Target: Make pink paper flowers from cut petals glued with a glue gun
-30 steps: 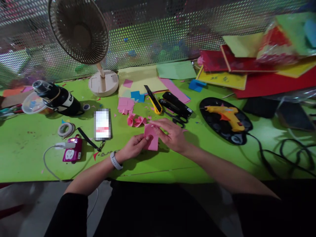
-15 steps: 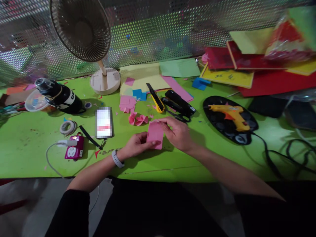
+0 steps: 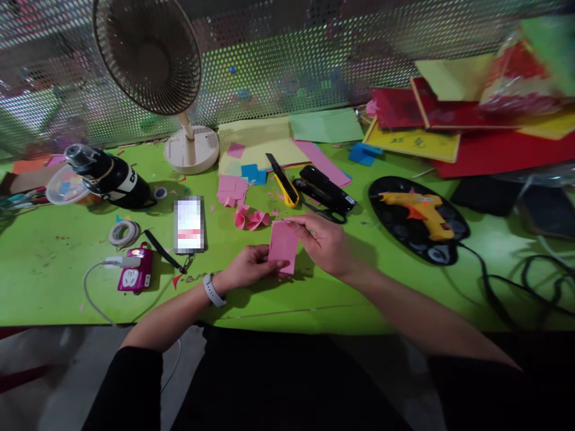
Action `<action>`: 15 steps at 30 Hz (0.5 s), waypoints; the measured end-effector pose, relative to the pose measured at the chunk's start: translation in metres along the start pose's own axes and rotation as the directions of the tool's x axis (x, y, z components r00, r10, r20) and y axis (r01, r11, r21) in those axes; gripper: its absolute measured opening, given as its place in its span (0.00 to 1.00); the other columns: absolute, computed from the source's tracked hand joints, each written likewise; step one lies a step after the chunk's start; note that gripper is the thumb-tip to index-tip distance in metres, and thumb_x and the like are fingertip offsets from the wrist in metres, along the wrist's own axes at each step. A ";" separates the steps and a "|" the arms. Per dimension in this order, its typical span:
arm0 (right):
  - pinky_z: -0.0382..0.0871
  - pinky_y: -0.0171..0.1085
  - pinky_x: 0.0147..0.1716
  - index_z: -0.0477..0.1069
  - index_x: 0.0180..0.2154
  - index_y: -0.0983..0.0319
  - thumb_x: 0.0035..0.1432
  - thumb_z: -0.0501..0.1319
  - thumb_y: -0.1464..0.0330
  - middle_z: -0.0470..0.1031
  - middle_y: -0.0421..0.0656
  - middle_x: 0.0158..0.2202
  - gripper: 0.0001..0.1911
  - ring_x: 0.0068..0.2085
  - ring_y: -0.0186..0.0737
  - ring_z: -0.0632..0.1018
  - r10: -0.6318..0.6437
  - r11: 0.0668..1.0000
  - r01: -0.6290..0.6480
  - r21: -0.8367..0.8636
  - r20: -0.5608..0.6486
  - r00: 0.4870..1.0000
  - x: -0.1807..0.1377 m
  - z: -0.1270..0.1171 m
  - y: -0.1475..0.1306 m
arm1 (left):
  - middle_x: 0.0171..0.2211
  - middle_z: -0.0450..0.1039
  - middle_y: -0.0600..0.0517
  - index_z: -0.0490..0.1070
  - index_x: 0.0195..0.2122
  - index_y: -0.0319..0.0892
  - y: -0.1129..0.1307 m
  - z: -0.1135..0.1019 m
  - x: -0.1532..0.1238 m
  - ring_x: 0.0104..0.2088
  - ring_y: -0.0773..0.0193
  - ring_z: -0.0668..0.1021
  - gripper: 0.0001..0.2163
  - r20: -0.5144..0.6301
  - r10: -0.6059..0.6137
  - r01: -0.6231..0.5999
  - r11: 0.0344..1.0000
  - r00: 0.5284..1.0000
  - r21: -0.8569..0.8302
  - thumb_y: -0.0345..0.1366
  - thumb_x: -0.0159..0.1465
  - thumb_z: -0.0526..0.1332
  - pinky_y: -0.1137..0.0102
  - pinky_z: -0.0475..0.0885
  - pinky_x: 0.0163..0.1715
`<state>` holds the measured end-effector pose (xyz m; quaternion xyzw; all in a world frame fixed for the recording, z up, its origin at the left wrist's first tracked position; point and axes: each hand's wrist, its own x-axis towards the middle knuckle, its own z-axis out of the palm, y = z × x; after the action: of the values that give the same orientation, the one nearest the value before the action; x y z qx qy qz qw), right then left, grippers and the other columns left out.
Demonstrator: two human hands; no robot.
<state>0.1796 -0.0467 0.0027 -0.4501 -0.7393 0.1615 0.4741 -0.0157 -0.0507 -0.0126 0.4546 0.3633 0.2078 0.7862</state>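
Observation:
Between my hands is a pink rectangle of paper (image 3: 283, 244), held just above the green table (image 3: 251, 305). My left hand (image 3: 249, 265) grips its lower left part, the thumb lying across the front and the other fingers partly behind. At the upper right corner, my right hand (image 3: 321, 240) pinches the paper between thumb and fingers. Just beyond the paper lie small folded pink paper pieces (image 3: 251, 218). A stack of pink paper squares (image 3: 232, 190) sits behind them. Close to my right hand are a yellow utility knife (image 3: 283, 181), a black stapler (image 3: 327, 190) and scissors (image 3: 326, 212).
On the left are a phone (image 3: 189, 224), a tape roll (image 3: 123, 233), a purple power adapter (image 3: 135, 269), a black bottle (image 3: 110, 176) and a fan (image 3: 191, 149). To the right, a yellow glue gun (image 3: 422, 211) rests on a black tray (image 3: 390, 236), its cord trailing off. Coloured sheets (image 3: 327, 124) lie behind.
Both hands keep their hold on the pink paper, which stays in nearly the same place. Only a very slight shift of the view and fingers shows.

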 end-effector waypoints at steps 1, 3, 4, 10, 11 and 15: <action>0.78 0.42 0.44 0.78 0.46 0.59 0.68 0.58 0.68 0.83 0.46 0.42 0.11 0.43 0.41 0.82 0.003 1.000 -0.003 0.004 -0.002 1.000 0.000 0.000 0.000 | 0.34 0.80 0.47 0.75 0.38 0.34 0.000 0.000 0.000 0.31 0.66 0.82 0.19 -0.002 -0.001 0.001 1.000 1.000 -0.007 0.44 0.53 0.73 0.69 0.77 0.38; 0.78 0.42 0.45 0.77 0.47 0.58 0.67 0.58 0.69 0.83 0.45 0.44 0.11 0.44 0.41 0.82 0.003 1.000 -0.003 0.014 -0.003 1.000 0.000 -0.001 -0.001 | 0.33 0.80 0.47 0.75 0.37 0.33 0.001 0.001 0.000 0.31 0.66 0.82 0.20 0.000 0.001 -0.001 1.000 1.000 -0.011 0.44 0.52 0.73 0.69 0.77 0.37; 0.78 0.42 0.45 0.77 0.47 0.58 0.67 0.59 0.69 0.82 0.45 0.44 0.11 0.45 0.41 0.82 0.002 1.000 -0.002 0.022 -0.003 1.000 0.000 -0.002 -0.001 | 0.33 0.80 0.47 0.75 0.37 0.33 0.001 0.001 0.000 0.31 0.66 0.81 0.20 0.002 0.001 -0.001 1.000 1.000 -0.010 0.45 0.52 0.73 0.69 0.77 0.37; 0.78 0.41 0.46 0.77 0.49 0.58 0.65 0.61 0.69 0.82 0.45 0.47 0.12 0.45 0.42 0.82 0.012 0.998 -0.012 0.065 -0.011 1.000 0.002 -0.003 0.000 | 0.33 0.80 0.47 0.75 0.37 0.34 0.000 0.000 0.000 0.31 0.66 0.82 0.20 -0.003 0.001 -0.001 1.000 1.000 0.011 0.46 0.52 0.73 0.69 0.77 0.38; 0.78 0.42 0.46 0.77 0.49 0.58 0.65 0.61 0.69 0.82 0.45 0.47 0.11 0.45 0.42 0.83 0.016 0.997 -0.016 0.069 -0.009 1.000 0.002 -0.003 0.000 | 0.33 0.80 0.47 0.75 0.37 0.34 -0.001 0.000 0.000 0.31 0.66 0.82 0.20 -0.004 0.003 -0.003 1.000 1.000 0.013 0.46 0.52 0.73 0.69 0.77 0.38; 0.78 0.42 0.44 0.78 0.46 0.58 0.65 0.61 0.66 0.83 0.44 0.44 0.10 0.44 0.42 0.83 0.053 0.994 -0.056 0.091 0.034 0.998 0.002 -0.001 0.001 | 0.33 0.80 0.47 0.75 0.38 0.34 -0.001 0.000 0.002 0.31 0.66 0.81 0.20 -0.003 0.018 -0.018 0.999 1.000 0.039 0.46 0.53 0.72 0.70 0.77 0.37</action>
<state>0.1811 -0.0446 0.0038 -0.4450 -0.7259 0.2153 0.4782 -0.0149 -0.0502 -0.0143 0.4728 0.3646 0.2087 0.7746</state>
